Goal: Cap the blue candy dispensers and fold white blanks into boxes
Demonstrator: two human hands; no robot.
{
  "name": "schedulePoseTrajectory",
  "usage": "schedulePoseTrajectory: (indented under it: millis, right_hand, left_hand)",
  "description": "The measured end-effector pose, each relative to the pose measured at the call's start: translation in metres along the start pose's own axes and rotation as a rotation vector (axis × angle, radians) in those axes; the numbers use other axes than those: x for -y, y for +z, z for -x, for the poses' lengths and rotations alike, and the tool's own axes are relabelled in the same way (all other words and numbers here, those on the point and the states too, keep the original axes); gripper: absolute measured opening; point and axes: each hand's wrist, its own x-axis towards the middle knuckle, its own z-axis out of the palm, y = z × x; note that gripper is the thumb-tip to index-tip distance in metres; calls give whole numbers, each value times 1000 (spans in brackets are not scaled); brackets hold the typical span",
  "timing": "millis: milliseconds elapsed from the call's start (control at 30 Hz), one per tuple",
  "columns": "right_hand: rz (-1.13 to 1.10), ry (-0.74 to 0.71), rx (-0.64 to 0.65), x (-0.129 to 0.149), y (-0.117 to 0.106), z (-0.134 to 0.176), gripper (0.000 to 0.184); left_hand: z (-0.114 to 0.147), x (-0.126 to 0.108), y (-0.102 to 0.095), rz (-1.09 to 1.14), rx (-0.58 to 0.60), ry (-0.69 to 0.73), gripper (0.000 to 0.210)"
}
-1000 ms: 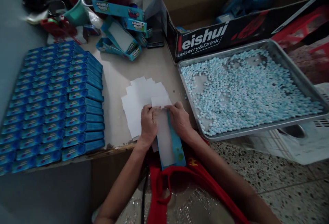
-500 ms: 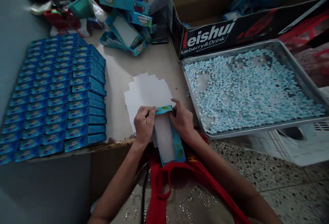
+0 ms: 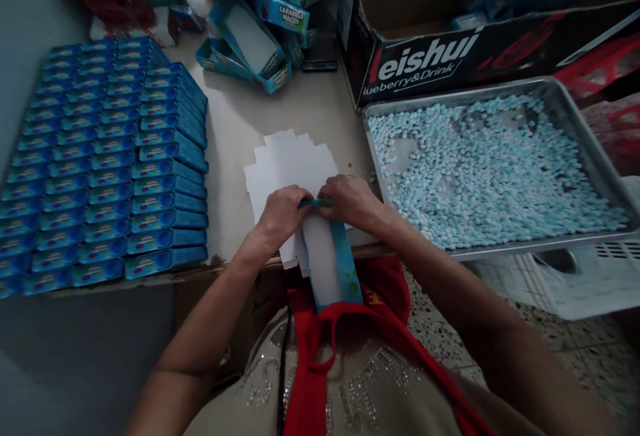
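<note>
A long blue cardboard box (image 3: 345,263), open on top with a pale inside, leans between the table edge and my apron. My left hand (image 3: 284,213) is closed on the left side of its far end. My right hand (image 3: 350,201) grips the right side of that same end, its fingers bent over the rim. Both hands nearly meet there, and the fingertips are partly hidden behind the cardboard. Under and beyond them lies a spread stack of white card blanks (image 3: 293,163) on the table.
Stacked blue packs (image 3: 105,176) fill the table's left side. Assembled blue boxes (image 3: 250,43) lie at the back, beside a black carton (image 3: 425,66). On the right, a metal tray (image 3: 590,113) holds many small pale-blue candies (image 3: 490,169).
Both hands have drawn together at the box's far end, and the right hand has come over its rim. The end flap now looks folded more upright. The view has shifted slightly.
</note>
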Motion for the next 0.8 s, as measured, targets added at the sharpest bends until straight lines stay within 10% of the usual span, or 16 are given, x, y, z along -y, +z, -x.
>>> schedulePoseTrajectory:
  millis: [500,800]
  right_hand:
    - [205,-164,55,2,10,-14,26]
    - [128,-105,89,7,2,-20,33]
  left_hand:
    - [-12,-12,-2,-322,94,103,13]
    - [-8,8,11,-156,-67,28,10]
